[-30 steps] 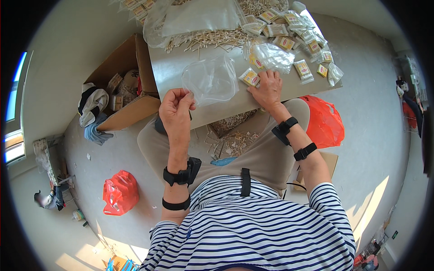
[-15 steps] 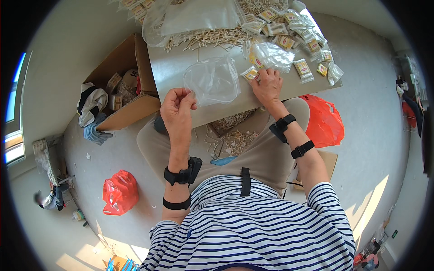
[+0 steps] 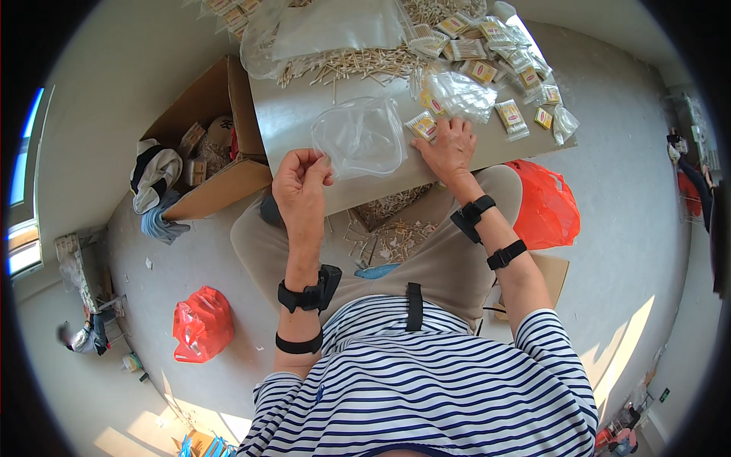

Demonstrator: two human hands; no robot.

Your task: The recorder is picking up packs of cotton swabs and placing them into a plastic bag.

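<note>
A clear plastic bag (image 3: 362, 137) lies spread over the near edge of the table. Its left edge is pinched between the thumb and fingers of my left hand (image 3: 301, 181). To the right, my right hand (image 3: 449, 152) rests at the table's near side, thumb spread apart from the fingers. Its fingertips are at a small packet of cotton swabs (image 3: 422, 126) with a yellow and red label. Just beyond lies a stack of clear plastic bags (image 3: 464, 95). Another swab packet (image 3: 511, 119) sits to the right of that hand.
Loose cotton swabs (image 3: 343, 67) and a pile of filled packets (image 3: 495, 49) cover the far part of the table (image 3: 278, 114). A cardboard box (image 3: 217, 179) stands at the left. Red plastic bags (image 3: 202, 324) (image 3: 544, 202) are on both sides.
My right thumb has swung out to the left, away from the swab packet, uncovering more of it. My left hand and the clear bag have shifted very slightly right.
</note>
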